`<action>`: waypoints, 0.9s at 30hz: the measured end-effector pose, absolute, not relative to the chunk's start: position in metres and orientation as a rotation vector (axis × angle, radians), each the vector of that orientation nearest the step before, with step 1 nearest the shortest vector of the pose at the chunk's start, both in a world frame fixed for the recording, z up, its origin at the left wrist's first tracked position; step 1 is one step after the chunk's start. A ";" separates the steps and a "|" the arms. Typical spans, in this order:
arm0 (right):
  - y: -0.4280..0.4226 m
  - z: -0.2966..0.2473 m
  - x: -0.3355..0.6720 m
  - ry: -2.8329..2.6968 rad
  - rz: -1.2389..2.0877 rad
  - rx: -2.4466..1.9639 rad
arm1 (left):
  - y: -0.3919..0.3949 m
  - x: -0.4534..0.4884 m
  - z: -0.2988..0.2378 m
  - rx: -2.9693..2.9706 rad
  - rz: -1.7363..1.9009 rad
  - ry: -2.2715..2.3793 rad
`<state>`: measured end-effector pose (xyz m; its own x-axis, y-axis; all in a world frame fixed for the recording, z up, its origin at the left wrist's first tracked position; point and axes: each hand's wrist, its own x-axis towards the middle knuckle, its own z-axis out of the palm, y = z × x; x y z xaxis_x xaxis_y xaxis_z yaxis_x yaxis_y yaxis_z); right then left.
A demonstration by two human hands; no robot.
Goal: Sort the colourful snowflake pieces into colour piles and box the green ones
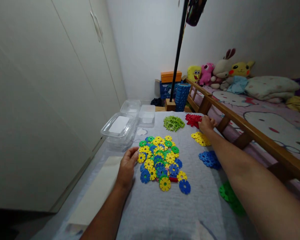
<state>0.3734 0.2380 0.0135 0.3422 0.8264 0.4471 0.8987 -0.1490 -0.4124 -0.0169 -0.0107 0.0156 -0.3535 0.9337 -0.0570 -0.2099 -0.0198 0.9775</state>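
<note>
A mixed heap of yellow, blue and green snowflake discs [161, 160] lies in the middle of a grey cloth [165, 210]. My left hand [127, 167] rests flat on the cloth at the heap's left edge, fingers together. My right hand [206, 123] reaches far out and touches the red disc pile [192, 119], fingers curled on it. Sorted piles lie around: light green [173, 123], yellow [201, 139], blue [209, 159], dark green [228, 195] partly behind my right forearm.
Clear plastic boxes [120, 130] stand at the cloth's far left. A wooden bed rail [242, 128] runs along the right, with plush toys [222, 70] on the bed. White wardrobe doors [52, 100] line the left. A black pole [178, 50] rises behind.
</note>
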 end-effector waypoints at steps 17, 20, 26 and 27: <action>0.048 0.060 0.274 -2.266 0.604 -1.297 | -0.009 -0.015 0.015 0.873 1.571 1.273; 0.013 0.048 0.258 -2.399 0.577 -1.205 | -0.008 -0.016 0.014 0.886 1.567 1.276; -0.013 0.033 0.242 -2.513 0.516 -1.105 | -0.007 -0.017 0.012 0.918 1.557 1.266; -0.014 0.032 0.239 -2.514 0.480 -1.110 | -0.007 -0.017 0.011 0.924 1.553 1.266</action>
